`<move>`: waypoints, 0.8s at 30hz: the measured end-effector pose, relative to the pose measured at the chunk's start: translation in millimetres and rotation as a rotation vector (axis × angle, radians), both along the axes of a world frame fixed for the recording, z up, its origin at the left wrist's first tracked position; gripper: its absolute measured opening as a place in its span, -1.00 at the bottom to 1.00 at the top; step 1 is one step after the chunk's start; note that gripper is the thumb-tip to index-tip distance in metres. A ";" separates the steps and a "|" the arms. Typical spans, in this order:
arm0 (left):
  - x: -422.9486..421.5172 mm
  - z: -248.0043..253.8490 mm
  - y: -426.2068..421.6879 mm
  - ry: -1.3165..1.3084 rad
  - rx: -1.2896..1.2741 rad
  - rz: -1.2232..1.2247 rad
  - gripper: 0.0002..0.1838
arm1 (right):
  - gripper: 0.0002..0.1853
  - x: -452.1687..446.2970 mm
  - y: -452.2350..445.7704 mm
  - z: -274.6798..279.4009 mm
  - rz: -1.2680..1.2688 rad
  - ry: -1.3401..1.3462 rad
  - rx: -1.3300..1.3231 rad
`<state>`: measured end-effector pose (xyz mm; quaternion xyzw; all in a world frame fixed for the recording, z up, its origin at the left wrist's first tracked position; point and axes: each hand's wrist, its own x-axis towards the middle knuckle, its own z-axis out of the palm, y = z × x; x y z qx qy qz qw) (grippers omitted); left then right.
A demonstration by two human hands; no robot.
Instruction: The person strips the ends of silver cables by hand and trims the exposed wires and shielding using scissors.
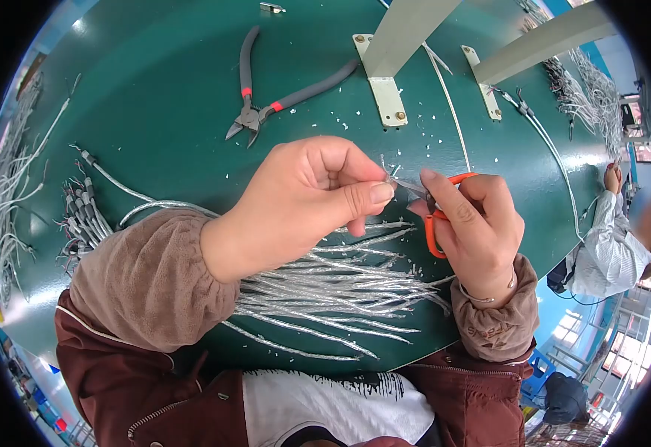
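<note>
Thumb and forefinger of my left hand (318, 197) pinch the end of a cable, of which only thin frayed strands show past the fingertips. In my right hand (478, 231) is a pair of scissors (433, 237) with orange handles; its blades point left and meet the strands by my left fingertips. Below both hands lies a bundle of silvery shielded cables (325, 287), spread across the green table (169, 82). Above my left hand rest diagonal cutters (254, 112), grey-handled with red bands, their handles spread wide.
Metal brackets (389, 100) are bolted to the table at the back. More cables (87, 208) with dark ends lie left, and a large bundle (8, 201) runs along the left edge. White scraps dot the tabletop. Another person (608, 246) sits at the right, near more cables.
</note>
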<state>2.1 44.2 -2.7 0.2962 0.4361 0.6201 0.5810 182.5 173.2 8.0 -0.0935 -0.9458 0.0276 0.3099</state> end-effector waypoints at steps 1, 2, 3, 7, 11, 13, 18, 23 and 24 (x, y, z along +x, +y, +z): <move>-0.1 0.4 0.0 0.010 -0.004 -0.002 -0.91 | -0.53 -0.2 0.0 -0.5 0.005 0.004 -0.025; -0.1 0.7 0.1 0.020 -0.008 -0.004 -0.90 | -0.55 -0.6 -0.1 -0.1 0.007 0.001 -0.038; -0.1 0.7 0.2 0.030 -0.011 -0.005 -0.90 | -0.56 -1.1 -0.2 0.5 0.010 -0.002 -0.050; 0.4 -0.5 0.8 0.047 -0.006 0.006 -0.89 | -0.60 -2.0 0.1 0.1 0.026 0.002 -0.087; -1.1 -0.5 1.4 0.055 -0.021 0.026 -0.89 | -0.61 -2.2 -3.9 2.6 0.033 0.010 -0.140; -1.1 -1.1 1.6 0.062 -0.018 0.032 -0.89 | -0.60 -1.1 -1.6 3.4 -0.004 0.012 -0.183; -0.7 -1.7 1.8 0.136 0.001 0.039 -0.90 | -0.56 -4.9 6.2 1.9 -0.094 -0.090 -0.295; -1.2 -9.5 1.0 0.512 0.133 0.121 -0.89 | -0.61 -5.0 7.3 -1.5 0.026 -0.171 -0.283; -1.8 -10.5 1.1 0.597 0.164 0.134 -0.88 | -0.62 -5.7 7.7 -0.8 0.057 -0.156 -0.261</move>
